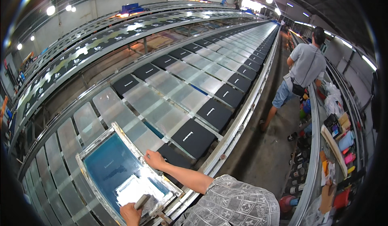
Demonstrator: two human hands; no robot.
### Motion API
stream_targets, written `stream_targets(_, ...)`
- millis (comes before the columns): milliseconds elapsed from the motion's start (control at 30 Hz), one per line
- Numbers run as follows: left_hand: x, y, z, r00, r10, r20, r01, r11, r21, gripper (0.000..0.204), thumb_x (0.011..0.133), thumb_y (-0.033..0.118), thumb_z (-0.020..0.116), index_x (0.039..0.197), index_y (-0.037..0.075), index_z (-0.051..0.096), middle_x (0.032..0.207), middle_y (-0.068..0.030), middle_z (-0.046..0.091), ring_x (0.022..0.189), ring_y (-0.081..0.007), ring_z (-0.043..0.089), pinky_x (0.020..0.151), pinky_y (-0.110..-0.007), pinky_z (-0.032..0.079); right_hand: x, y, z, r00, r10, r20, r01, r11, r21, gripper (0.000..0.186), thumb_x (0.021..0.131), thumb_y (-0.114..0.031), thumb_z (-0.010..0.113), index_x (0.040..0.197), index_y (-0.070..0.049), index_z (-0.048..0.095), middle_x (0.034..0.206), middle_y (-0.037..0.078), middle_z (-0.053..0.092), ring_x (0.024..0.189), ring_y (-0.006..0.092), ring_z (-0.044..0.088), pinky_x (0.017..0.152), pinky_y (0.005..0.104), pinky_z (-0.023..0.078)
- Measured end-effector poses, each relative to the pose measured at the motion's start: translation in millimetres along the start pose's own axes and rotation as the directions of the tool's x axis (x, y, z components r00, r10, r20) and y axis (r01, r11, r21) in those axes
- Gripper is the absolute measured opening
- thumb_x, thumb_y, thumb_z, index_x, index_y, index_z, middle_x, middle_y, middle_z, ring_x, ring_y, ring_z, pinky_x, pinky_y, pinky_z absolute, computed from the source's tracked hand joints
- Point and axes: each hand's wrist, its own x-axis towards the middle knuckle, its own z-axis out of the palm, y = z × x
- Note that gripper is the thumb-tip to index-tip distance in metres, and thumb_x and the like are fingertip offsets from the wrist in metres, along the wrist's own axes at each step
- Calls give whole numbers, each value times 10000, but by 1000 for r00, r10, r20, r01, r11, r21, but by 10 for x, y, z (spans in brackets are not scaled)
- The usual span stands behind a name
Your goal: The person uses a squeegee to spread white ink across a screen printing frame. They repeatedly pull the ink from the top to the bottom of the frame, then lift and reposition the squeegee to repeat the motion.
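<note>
A screen-printing frame [97, 142] with blue mesh lies tilted across the near end of the long print table. White ink [135, 189] is pooled on the mesh at its near end. My left hand [130, 214] is closed round a squeegee [142, 201], whose lower part sits at the ink. At the frame's right edge, my right hand [154, 160] has its fingers curled onto the rim. Beside that hand, a black fabric piece [173, 156] is partly hidden by my arm. Another black piece [193, 137] with a small white print lies just beyond.
Rows of black printed pieces on grey pallets run along the table [178, 100]. A metal rail [238, 133] edges it on the right. A co-worker [305, 64] stands in the aisle by a cluttered shelf [335, 145]. More print tables [97, 48] stretch away at left.
</note>
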Motion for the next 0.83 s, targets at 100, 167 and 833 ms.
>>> stream_targets(100, 20, -4, -81, 973, -105, 205, 119, 991, -55, 421, 611, 309, 784, 973, 102, 728, 875, -234, 656, 841, -389, 634, 761, -460, 504, -12, -81, -115, 994, 79, 70, -72, 993, -94, 228, 871, -284, 595, 933, -65, 591, 840, 246, 645, 840, 414, 622, 728, 491, 478)
stream_targets(167, 166, 61, -318, 962, -57, 265, 59, 998, 2, 419, 658, 342, 765, 992, 91, 726, 830, -223, 668, 804, -376, 648, 754, -459, 508, -10, -202, -118, 961, -276, -16, 248, 888, -388, 265, 867, -309, 612, 948, -57, 598, 897, 219, 656, 889, 378, 623, 765, 466, 479)
stream_targets(833, 275, -97, 27, 999, 32, 25, -31, 999, -42, 224, 485, 166, 796, 684, 96, 720, 590, -183, 591, 659, -393, 594, 702, -467, 431, -984, -649, 263, 562, -396, 726, 713, 678, -182, 262, 651, -212, 750, 839, -76, 628, 693, 160, 647, 723, 359, 657, 733, 468, 508)
